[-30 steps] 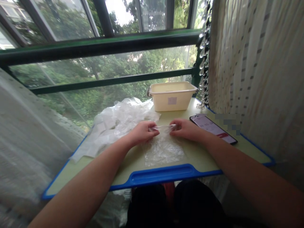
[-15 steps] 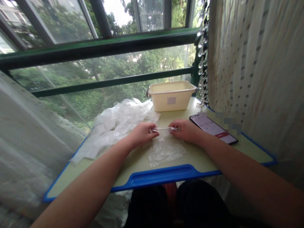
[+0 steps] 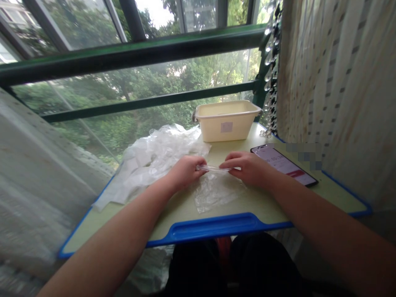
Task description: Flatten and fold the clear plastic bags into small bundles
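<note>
A small clear plastic bag (image 3: 216,190) lies on a pale green lap table (image 3: 185,208) with a blue rim. My left hand (image 3: 185,170) pinches the left end of the bag's top edge. My right hand (image 3: 249,167) pinches the right end, and the edge is stretched into a thin strip between them, just above the table. The rest of the bag trails toward me on the tabletop.
A heap of clear plastic bags (image 3: 157,156) sits at the left back of the table. A cream plastic tub (image 3: 227,121) stands at the back edge. A lit phone (image 3: 284,165) lies to the right of my right hand. A beaded curtain (image 3: 328,82) hangs right; window rails run behind.
The bag's top edge has been drawn into a tighter strip and the bag has gathered up, showing less of it flat. Both hands stay pinched on it; the view shifted slightly.
</note>
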`<state>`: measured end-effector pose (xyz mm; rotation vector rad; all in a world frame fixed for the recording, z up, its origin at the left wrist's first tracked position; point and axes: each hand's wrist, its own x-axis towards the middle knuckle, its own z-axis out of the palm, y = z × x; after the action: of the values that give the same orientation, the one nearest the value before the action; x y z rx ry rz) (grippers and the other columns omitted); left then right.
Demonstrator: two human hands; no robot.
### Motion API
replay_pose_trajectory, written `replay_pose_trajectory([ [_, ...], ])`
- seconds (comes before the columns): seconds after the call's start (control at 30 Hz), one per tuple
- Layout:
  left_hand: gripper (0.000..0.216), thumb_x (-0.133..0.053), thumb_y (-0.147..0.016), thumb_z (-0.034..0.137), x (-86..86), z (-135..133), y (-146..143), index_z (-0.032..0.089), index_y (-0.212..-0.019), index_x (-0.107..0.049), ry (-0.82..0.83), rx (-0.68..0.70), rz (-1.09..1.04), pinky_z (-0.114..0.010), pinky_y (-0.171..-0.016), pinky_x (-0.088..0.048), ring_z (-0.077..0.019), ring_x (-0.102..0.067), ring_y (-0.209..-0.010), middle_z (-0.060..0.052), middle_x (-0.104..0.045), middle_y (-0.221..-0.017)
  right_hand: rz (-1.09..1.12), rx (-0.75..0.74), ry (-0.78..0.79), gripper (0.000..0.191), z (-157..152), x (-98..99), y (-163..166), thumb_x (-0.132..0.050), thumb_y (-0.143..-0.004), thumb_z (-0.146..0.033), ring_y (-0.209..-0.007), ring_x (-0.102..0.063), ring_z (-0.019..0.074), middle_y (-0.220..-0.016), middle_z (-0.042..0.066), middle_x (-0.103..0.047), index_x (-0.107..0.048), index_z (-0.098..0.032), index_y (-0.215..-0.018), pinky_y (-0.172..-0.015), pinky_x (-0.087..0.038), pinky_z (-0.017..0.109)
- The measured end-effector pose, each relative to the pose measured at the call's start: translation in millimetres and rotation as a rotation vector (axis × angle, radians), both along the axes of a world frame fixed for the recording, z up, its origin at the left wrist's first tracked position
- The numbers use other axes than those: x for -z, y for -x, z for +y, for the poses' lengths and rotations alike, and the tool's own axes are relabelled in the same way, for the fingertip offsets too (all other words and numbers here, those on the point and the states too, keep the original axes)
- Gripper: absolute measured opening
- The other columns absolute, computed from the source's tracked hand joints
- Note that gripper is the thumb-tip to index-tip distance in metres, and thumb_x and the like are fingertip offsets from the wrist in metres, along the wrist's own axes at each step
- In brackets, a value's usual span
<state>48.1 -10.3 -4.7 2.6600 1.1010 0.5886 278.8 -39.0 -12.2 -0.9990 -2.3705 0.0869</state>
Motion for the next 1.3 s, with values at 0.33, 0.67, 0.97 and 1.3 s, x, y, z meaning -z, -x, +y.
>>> replay_pose_trajectory([
  [0.33, 0.027, -0.049, -0.083, 0.041, -8.7, -5.8, 6.5, 0.019, -0.093, -0.06, -0.147, 0.032, 0.23, -0.025, -0.061, -0.042, -0.0143, -0.055, -0.067, -0.004, -0.061, -0.085, -0.092, 0.045, -0.069, 0.024, 3.8, 3.6, -2.3, -0.052, -0.08, -0.016, -0.079, -0.059, 0.0151, -0.089, 0.004, -0.064, -0.069, -0.022, -0.095, -0.072, -0.043, 0.025],
  [0.67, 0.041, -0.061, -0.075, 0.039, -13.6, -14.4, 2.3, 0.023, -0.113, -0.057, -0.124, 0.187, 0.175, -0.032, -0.078, -0.045, -0.0202, -0.055, -0.09, -0.007, -0.058, -0.104, -0.113, 0.029, -0.126, 0.022, 3.5, 4.7, -1.2, -0.054, -0.078, -0.016, -0.077, -0.057, 0.0144, -0.09, 0.004, -0.063, -0.07, -0.024, -0.09, -0.071, -0.041, 0.025],
  [0.97, 0.022, -0.056, -0.08, 0.034, -3.2, -13.5, -5.4, 0.019, -0.094, -0.062, -0.245, 0.162, 0.165, -0.029, -0.072, -0.045, -0.0173, -0.056, -0.082, -0.007, -0.061, -0.095, -0.122, 0.007, -0.131, 0.023, 4.0, 7.9, -1.3, -0.058, -0.074, -0.017, -0.076, -0.056, 0.0142, -0.096, 0.004, -0.06, -0.069, -0.025, -0.091, -0.072, -0.04, 0.027],
  [1.3, 0.014, -0.05, -0.081, 0.022, -3.2, -13.8, -11.7, 0.017, -0.082, -0.063, -0.362, 0.174, 0.275, -0.029, -0.07, -0.043, -0.0173, -0.055, -0.079, -0.006, -0.061, -0.087, -0.049, -0.029, -0.028, 0.03, -6.2, 2.9, 4.5, -0.062, -0.068, -0.025, -0.086, -0.056, 0.0197, -0.096, 0.007, -0.062, -0.065, -0.021, -0.098, -0.08, -0.041, 0.032],
])
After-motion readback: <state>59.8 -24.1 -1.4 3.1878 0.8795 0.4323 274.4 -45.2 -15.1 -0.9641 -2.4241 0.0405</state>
